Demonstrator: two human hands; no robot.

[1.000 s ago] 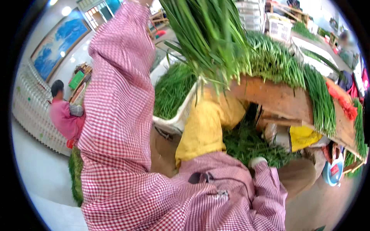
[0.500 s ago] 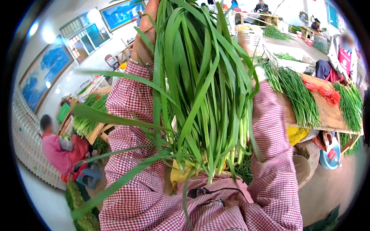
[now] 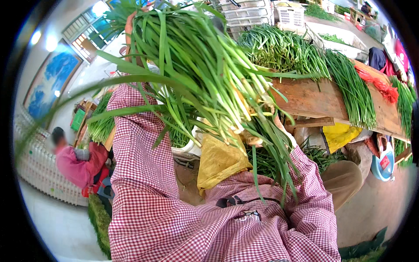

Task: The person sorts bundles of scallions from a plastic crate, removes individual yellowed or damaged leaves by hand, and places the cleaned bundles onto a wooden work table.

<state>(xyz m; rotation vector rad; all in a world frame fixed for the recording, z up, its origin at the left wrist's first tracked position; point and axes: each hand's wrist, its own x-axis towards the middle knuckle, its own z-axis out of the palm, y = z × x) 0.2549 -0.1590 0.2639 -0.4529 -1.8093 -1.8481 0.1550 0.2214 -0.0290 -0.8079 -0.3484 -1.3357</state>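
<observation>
A big bunch of garlic chives (image 3: 205, 61) slants across the upper middle, its flat green leaves to the upper left and its white stem ends to the lower right. My left hand (image 3: 129, 27) is closed round the leafy part, mostly covered by leaves. At the stem ends, my right hand (image 3: 279, 124) is partly hidden; its fingers are bent around some chives whose leaves dangle toward my lap. Below the bunch a yellow cloth or bag (image 3: 220, 163) lies by my checked clothing.
To the right, a wooden bench (image 3: 305, 98) bears several chive bundles (image 3: 351, 89) and red ties (image 3: 377, 85). White crates (image 3: 244, 15) are stacked at the back. A pink-clad person (image 3: 76, 159) sits at left. A blue-and-white bucket (image 3: 384, 163) stands beneath the bench's right end.
The bunch has swung from hanging upright to a slant, its leaf tips now upper left and stem ends right. My left hand moved left; my right hand has come into view at the stems.
</observation>
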